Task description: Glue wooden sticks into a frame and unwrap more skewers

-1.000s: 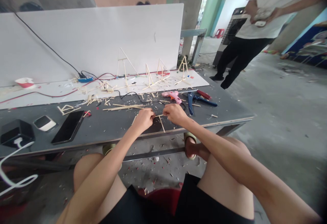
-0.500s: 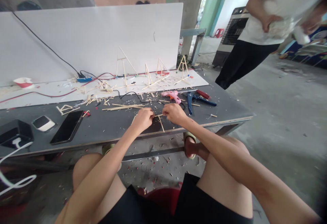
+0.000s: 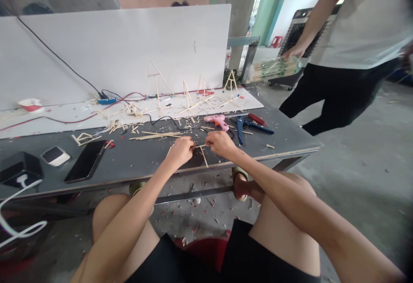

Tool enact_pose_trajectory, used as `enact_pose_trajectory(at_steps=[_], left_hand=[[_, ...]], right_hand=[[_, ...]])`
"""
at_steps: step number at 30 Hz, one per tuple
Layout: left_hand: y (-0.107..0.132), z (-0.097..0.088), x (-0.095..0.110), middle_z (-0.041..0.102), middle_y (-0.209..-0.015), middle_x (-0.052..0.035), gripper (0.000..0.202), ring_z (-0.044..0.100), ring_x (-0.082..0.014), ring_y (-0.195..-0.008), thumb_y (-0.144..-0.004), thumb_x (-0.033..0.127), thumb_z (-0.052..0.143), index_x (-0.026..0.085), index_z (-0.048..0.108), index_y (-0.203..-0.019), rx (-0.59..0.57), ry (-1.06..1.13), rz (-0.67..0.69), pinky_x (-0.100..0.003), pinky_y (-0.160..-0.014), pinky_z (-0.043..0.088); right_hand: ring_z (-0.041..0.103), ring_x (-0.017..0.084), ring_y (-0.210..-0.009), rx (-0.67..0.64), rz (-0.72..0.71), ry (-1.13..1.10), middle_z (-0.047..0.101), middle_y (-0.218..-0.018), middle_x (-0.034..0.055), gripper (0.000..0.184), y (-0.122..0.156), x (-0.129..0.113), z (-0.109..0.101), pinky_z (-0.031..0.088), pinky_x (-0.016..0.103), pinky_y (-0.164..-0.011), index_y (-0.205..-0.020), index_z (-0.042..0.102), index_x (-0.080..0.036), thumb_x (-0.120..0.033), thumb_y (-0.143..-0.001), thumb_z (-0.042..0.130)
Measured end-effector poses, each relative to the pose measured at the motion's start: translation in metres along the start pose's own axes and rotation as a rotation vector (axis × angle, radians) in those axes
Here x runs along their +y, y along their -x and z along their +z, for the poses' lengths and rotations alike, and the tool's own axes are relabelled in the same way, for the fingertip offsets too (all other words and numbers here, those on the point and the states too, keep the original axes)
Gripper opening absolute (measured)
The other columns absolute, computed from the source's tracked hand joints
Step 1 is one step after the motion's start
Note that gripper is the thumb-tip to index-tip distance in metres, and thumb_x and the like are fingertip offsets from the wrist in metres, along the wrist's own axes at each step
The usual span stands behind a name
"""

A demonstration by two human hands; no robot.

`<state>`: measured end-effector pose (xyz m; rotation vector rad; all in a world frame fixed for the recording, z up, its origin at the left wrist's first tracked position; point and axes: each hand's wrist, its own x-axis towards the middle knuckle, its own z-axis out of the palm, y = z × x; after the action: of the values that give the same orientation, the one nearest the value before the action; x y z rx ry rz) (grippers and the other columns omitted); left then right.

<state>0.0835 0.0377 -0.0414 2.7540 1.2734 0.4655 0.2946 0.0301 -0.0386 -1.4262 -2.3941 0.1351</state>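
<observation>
Near the table's front edge, my left hand (image 3: 183,149) and my right hand (image 3: 220,143) pinch the two ends of a short wooden stick (image 3: 200,146). A second wooden stick (image 3: 204,157) meets it at about the middle, forming a T that lies on the dark tabletop. Behind my right hand lies a pink glue gun (image 3: 218,122). To its right are blue-handled cutters (image 3: 241,129). Loose long sticks (image 3: 156,135) lie beyond my left hand. My fingertips partly cover the stick's ends.
Small stick frames (image 3: 231,86) stand on a white board at the back. A phone (image 3: 86,161), a white-topped device (image 3: 55,156) and a black box (image 3: 20,169) sit on the left. At right, a person (image 3: 361,33) holds a bag of sticks (image 3: 274,69).
The person at right has turned and lowered an arm, bringing a bag of sticks close to the table's far right corner. My hands and the T of sticks stay in place.
</observation>
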Motion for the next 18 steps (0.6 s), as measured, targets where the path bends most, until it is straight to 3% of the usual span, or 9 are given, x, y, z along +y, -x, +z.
enact_pose_trajectory(at_steps=[18], left_hand=[[0.0006, -0.0016, 0.001, 0.068, -0.082, -0.0096, 0.028, 0.063, -0.0211, -0.081, -0.085, 0.006, 0.052, 0.016, 0.078, -0.079, -0.017, 0.013, -0.02, -0.031, -0.073, 0.045]], right_hand=[[0.059, 0.017, -0.077, -0.006, 0.002, 0.016, 0.072, -0.085, 0.0051, 0.024, 0.0003, 0.0001, 0.0, 0.032, 0.028, -0.066, -0.078, 0.076, -0.017, -0.005, -0.074, 0.056]])
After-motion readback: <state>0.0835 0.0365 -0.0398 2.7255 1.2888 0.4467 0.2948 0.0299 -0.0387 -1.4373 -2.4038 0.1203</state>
